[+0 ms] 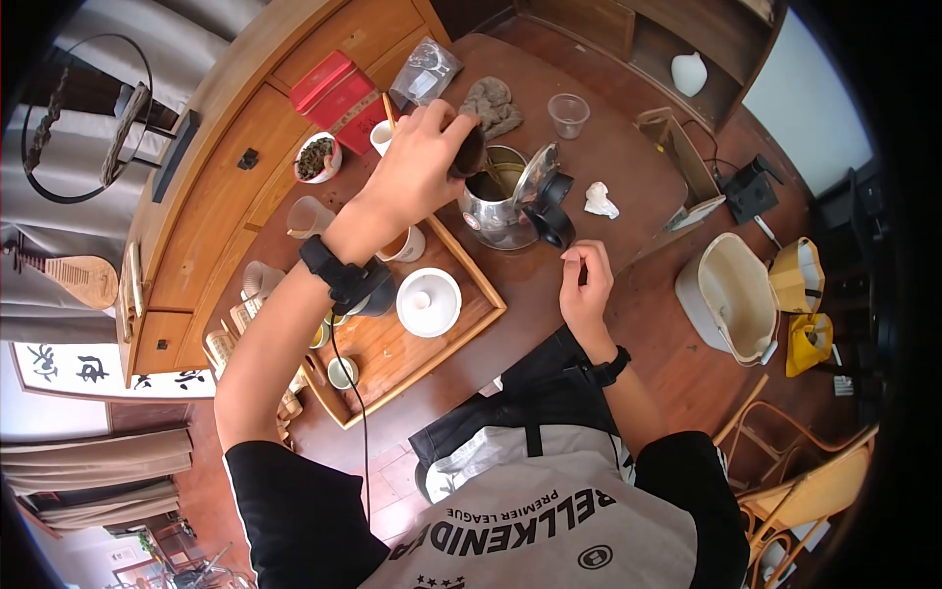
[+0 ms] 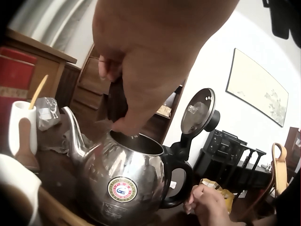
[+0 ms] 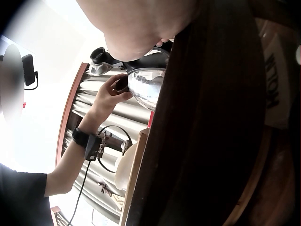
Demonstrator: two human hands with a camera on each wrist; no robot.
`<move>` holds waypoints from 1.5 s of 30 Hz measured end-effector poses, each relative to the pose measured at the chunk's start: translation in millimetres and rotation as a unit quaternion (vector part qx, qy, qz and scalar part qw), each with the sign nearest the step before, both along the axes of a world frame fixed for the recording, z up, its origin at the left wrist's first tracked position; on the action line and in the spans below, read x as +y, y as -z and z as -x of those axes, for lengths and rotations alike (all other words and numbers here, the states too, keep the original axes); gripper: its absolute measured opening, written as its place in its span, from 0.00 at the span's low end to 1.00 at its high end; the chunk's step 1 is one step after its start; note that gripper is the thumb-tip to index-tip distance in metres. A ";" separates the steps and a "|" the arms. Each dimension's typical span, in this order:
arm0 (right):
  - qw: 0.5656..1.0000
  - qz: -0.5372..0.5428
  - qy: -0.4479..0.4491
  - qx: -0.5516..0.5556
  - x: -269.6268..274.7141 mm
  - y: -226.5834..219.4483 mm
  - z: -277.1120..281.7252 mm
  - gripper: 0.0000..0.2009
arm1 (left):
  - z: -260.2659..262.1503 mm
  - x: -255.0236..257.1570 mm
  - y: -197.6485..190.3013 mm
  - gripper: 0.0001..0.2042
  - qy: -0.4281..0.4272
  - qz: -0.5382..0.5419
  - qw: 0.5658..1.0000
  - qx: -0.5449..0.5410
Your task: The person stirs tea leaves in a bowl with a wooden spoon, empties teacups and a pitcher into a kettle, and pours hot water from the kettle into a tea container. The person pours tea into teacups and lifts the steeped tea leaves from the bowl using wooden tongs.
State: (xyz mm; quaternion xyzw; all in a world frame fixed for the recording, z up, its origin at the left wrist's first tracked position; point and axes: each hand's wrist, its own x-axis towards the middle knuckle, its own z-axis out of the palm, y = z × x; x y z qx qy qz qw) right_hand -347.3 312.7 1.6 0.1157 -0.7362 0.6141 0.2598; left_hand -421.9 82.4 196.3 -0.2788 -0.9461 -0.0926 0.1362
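Observation:
My left hand (image 1: pixel 407 165) grips a small dark brown cup-like vessel (image 2: pixel 117 101) and holds it tilted over the mouth of a shiny steel kettle (image 2: pixel 123 172). The kettle's hinged lid (image 2: pixel 199 112) stands raised, its black knob outward. Beside the black handle (image 1: pixel 552 226) is my right hand (image 1: pixel 587 285), fingers loosely curled with nothing in them. Left of the kettle, a wooden tea tray (image 1: pixel 476 326) carries a white lidded bowl (image 1: pixel 429 302) and a small cup (image 1: pixel 342 372). My left forearm hides part of the tray.
Behind the tray stand a red tin (image 1: pixel 339 98) and a bowl of dark leaves (image 1: pixel 317 157). A crumpled cloth (image 1: pixel 493 106), a clear plastic cup (image 1: pixel 569 115) and a wad of tissue (image 1: pixel 601 200) lie around the kettle. A pale bin (image 1: pixel 721 294) stands on the floor at right.

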 end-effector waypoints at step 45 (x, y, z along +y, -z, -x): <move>0.998 -0.060 0.016 0.024 -2.6 7.7 3.3 0.04 | -258.3 -113.1 48.5 0.29 -0.369 -0.203 0.907 -0.030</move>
